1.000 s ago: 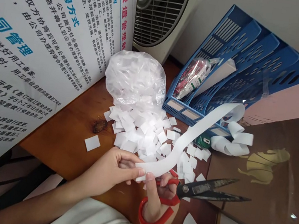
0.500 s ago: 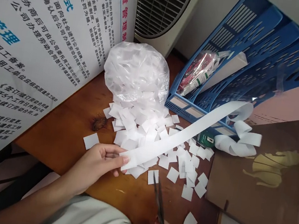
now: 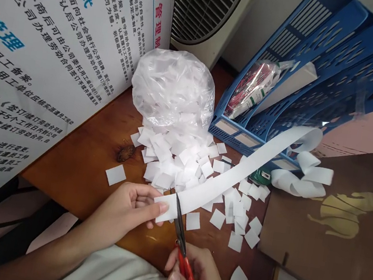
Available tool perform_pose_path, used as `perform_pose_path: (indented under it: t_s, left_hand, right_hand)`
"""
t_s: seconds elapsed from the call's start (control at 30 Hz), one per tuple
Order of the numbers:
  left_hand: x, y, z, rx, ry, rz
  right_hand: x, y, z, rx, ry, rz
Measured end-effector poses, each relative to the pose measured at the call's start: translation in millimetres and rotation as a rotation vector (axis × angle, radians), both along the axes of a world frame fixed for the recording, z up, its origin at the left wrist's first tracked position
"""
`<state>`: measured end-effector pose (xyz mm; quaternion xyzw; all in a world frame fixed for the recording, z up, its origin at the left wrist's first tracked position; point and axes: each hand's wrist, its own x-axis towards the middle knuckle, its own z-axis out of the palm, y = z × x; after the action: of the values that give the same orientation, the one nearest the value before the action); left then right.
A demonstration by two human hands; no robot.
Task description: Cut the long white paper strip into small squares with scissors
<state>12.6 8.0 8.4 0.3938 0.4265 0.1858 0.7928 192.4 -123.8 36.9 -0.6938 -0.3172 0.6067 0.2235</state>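
Observation:
My left hand (image 3: 130, 211) pinches the near end of a long white strip (image 3: 226, 178) between thumb and fingers. From there the strip runs up to the right and ends in loose curls by the blue file rack. Red-handled scissors (image 3: 182, 237) are held in my right hand (image 3: 198, 273), their blades across the strip just right of my left thumb. Under and around the strip lies a heap of small white squares (image 3: 170, 156). A single white square (image 3: 116, 175) rests left of the heap, near my left hand.
A clear plastic bag (image 3: 175, 89) full of white pieces stands behind the heap. At the right are the blue file rack (image 3: 239, 136), a green object (image 3: 261, 175) and a brown bag or box (image 3: 287, 216). A printed board (image 3: 60, 69) borders the left, a fan (image 3: 209, 12) the back.
My right hand has brought the scissors up and left from the lower edge, and the blades now meet the strip. My left hand keeps its pinch. The view has shifted slightly.

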Motion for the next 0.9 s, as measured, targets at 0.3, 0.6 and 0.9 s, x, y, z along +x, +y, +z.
perform_pose_path:
  t_s: [0.3,0.6,0.9]
  left_hand:
    - [3,4,1.9,0.024,0.014,-0.053]
    - [1,4,-2.8,0.054,0.016,-0.071]
    - [1,5,-5.0,0.065,0.021,-0.082]
  right_hand:
    - [-1,5,5.9,-0.011,-0.044,0.025]
    - [9,-4,-14.3,-0.055,0.062,0.057]
    - [9,-8,-24.9,-0.138,0.131,0.046]
